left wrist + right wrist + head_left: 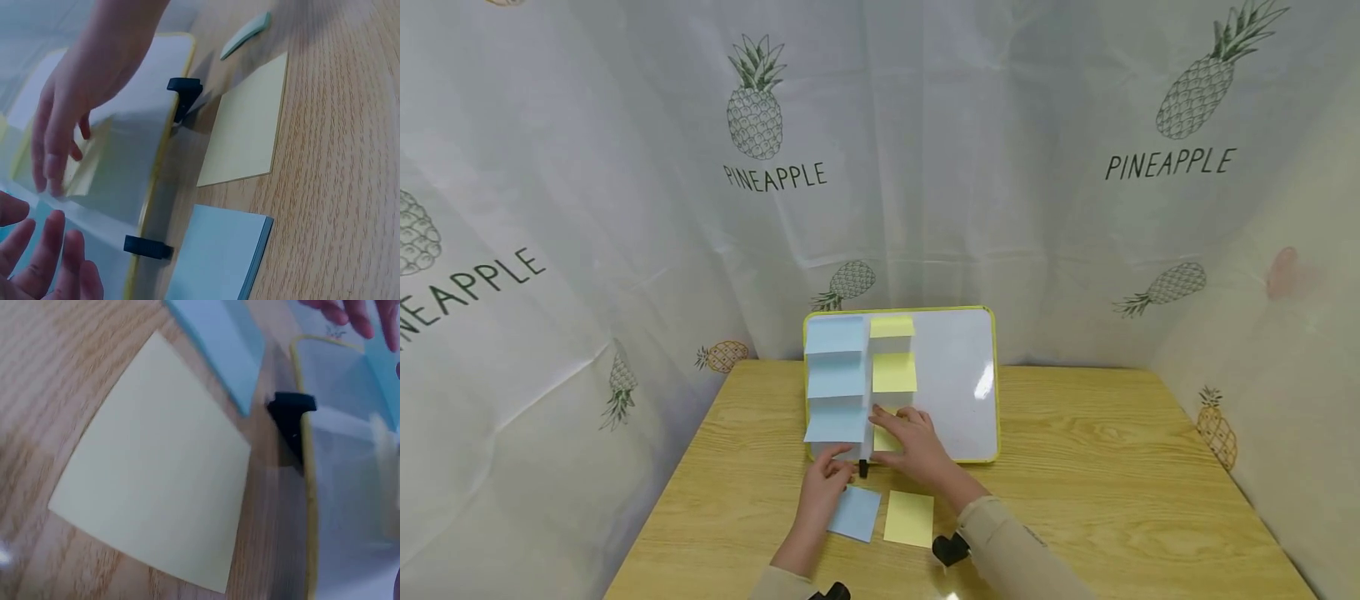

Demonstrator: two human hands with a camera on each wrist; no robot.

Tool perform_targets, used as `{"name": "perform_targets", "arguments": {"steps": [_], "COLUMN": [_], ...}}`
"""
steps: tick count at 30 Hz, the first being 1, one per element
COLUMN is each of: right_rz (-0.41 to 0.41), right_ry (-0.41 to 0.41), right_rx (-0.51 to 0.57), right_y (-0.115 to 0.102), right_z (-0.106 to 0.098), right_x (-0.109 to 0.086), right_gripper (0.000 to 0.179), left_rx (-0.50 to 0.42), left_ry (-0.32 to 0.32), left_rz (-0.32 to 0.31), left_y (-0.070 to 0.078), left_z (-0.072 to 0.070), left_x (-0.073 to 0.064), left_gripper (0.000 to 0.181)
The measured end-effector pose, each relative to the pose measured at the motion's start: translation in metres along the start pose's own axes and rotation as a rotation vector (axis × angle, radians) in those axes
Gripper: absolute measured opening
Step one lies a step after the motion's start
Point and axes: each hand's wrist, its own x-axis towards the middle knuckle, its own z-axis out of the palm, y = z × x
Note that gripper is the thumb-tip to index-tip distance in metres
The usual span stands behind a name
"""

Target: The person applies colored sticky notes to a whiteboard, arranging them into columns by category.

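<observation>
A yellow-rimmed whiteboard stands tilted on the table. Three blue sticky notes run down its left side, their lower edges lifting off the surface. Beside them is a column of yellow sticky notes. My right hand lies over the lowest yellow note, fingers extended at its upper part and partly hiding it. My left hand holds nothing and hovers at the board's lower left edge, just under the lowest blue note, fingers loosely bent.
On the table in front of the board lie a blue sticky-note pad and a yellow pad. Black feet support the board's lower edge. A pale green curved piece lies past the yellow pad. Pineapple-print curtain hangs behind.
</observation>
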Motion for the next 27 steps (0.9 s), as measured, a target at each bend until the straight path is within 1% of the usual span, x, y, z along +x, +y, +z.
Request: {"name": "perform_targets", "arguments": {"steps": [3, 5, 11, 14, 16, 18, 22, 27], "right_rz": [0.093, 0.122, 0.049, 0.022, 0.020, 0.021, 0.058, 0.102], "right_ry": [-0.034, -0.028, 0.043, 0.062, 0.064, 0.063, 0.051, 0.049], "right_rx": [0.092, 0.142, 0.267, 0.336, 0.362, 0.373, 0.372, 0.346], "right_y": [-0.003, -0.003, 0.005, 0.010, 0.014, 0.018, 0.027, 0.039], "right_z": [-0.004, -0.007, -0.018, -0.025, -0.030, -0.033, -0.036, -0.038], "right_x": [-0.007, -0.013, -0.035, -0.052, -0.064, -0.074, -0.092, -0.112], "right_gripper": [0.060, 0.059, 0.057, 0.052, 0.051, 0.051, 0.053, 0.053], "left_rx": [0.007, 0.014, -0.008, -0.023, -0.015, -0.009, 0.022, 0.074], "left_ry": [-0.021, -0.032, -0.078, -0.125, -0.158, -0.191, -0.237, -0.302], "left_rz": [0.002, 0.001, 0.036, 0.051, 0.056, 0.062, 0.071, 0.079], "left_y": [0.002, 0.004, 0.000, -0.002, -0.004, -0.005, -0.010, -0.018], "left_z": [0.002, 0.005, 0.014, 0.024, 0.031, 0.038, 0.051, 0.069], "left_x": [-0.001, -0.003, -0.003, -0.005, -0.006, -0.008, -0.009, -0.009], "left_gripper": [0.034, 0.034, 0.033, 0.030, 0.029, 0.028, 0.028, 0.027]}}
